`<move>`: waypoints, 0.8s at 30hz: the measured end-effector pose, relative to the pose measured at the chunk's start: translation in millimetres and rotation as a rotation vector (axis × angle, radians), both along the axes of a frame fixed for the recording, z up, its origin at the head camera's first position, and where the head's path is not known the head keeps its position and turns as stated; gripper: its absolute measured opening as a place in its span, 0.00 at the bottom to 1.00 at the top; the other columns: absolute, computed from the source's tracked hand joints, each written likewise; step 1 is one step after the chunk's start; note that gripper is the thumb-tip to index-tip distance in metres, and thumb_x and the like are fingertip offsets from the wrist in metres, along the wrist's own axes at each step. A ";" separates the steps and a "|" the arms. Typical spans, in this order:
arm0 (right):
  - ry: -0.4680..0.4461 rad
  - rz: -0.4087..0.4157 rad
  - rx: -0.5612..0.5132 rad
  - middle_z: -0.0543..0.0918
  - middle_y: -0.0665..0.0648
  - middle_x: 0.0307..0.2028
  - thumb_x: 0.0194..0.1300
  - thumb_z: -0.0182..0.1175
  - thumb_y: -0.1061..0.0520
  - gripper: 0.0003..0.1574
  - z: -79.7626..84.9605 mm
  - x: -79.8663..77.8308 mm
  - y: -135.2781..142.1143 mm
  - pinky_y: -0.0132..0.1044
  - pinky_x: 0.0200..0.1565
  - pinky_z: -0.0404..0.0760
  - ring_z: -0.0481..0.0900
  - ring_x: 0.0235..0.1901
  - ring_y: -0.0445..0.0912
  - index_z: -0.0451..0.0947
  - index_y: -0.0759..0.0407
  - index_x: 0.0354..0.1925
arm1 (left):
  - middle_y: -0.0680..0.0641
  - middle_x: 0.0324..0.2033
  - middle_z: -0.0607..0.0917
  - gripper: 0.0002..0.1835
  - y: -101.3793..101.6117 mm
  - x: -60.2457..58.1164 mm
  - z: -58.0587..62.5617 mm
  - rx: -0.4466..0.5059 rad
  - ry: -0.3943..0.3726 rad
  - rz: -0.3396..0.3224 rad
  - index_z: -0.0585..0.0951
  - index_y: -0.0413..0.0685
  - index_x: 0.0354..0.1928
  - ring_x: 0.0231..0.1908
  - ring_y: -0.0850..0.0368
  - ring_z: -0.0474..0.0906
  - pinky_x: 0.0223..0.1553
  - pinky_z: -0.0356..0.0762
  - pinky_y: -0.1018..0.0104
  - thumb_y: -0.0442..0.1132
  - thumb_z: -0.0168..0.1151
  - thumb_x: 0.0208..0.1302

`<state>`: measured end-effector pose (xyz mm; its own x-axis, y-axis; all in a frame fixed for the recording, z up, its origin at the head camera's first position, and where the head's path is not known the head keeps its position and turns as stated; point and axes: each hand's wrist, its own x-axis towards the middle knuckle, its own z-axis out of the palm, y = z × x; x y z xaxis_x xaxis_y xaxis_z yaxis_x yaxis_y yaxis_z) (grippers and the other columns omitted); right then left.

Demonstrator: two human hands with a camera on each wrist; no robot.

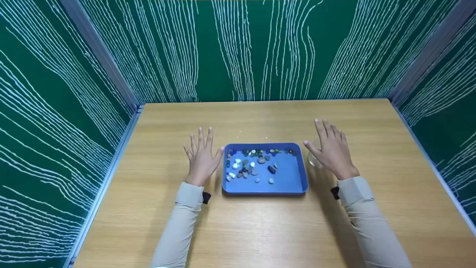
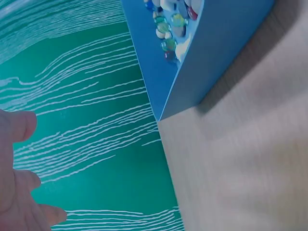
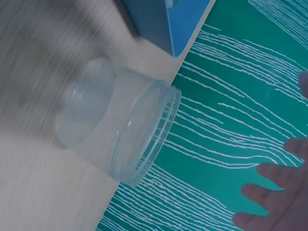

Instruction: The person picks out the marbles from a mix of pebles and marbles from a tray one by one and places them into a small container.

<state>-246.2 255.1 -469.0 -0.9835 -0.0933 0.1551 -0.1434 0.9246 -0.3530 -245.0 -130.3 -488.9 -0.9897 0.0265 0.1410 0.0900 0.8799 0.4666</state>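
A blue tray (image 1: 286,178) lies between the two hands, holding white and grey pebbles (image 1: 261,160), a dark oblong stone (image 1: 271,169) and a row of glass marbles (image 1: 254,152) along its far side. My left hand (image 1: 202,162), fingers spread, is beside the tray's left edge with its thumb close to the rim. Over on the right, my right hand (image 1: 333,152) has its fingers extended above a clear plastic jar (image 3: 120,120). That jar stands upright and uncapped in the right wrist view; the hand partly hides it in the head view. Neither hand holds anything.
The wooden table (image 1: 178,227) carries the tray and jar. Tiny pale bits (image 1: 266,137) lie beyond the tray. Green panels (image 1: 238,48) with wavy white lines rise at the back and both sides, joined by grey corner posts (image 1: 100,52).
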 end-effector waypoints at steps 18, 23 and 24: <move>0.107 0.097 -0.204 0.76 0.68 0.58 0.71 0.54 0.47 0.29 -11.4 -9.7 -23.8 0.58 0.55 0.78 0.76 0.55 0.61 0.73 0.64 0.60 | 0.38 0.74 0.50 0.36 -19.5 16.5 -9.9 0.494 -0.099 0.030 0.50 0.48 0.75 0.73 0.37 0.45 0.73 0.44 0.41 0.50 0.49 0.72; 0.091 0.147 -0.211 0.81 0.67 0.50 0.69 0.57 0.54 0.21 -13.8 -15.4 -28.5 0.53 0.45 0.84 0.81 0.46 0.59 0.78 0.66 0.53 | 0.41 0.74 0.53 0.34 -24.5 21.2 -14.7 0.633 -0.167 0.037 0.51 0.50 0.75 0.71 0.38 0.52 0.71 0.55 0.44 0.49 0.47 0.73; 0.078 0.152 -0.209 0.81 0.67 0.49 0.69 0.57 0.55 0.20 -14.1 -16.5 -29.6 0.53 0.44 0.84 0.81 0.45 0.59 0.78 0.66 0.53 | 0.41 0.74 0.54 0.34 -25.1 22.2 -15.5 0.657 -0.179 0.044 0.51 0.51 0.75 0.70 0.37 0.55 0.70 0.58 0.44 0.49 0.48 0.73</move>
<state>-262.6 225.5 -483.1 -0.9450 -0.1974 0.2609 -0.3094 0.7985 -0.5164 -222.8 -155.4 -504.4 -0.9974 -0.0496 -0.0518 -0.0676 0.4096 0.9098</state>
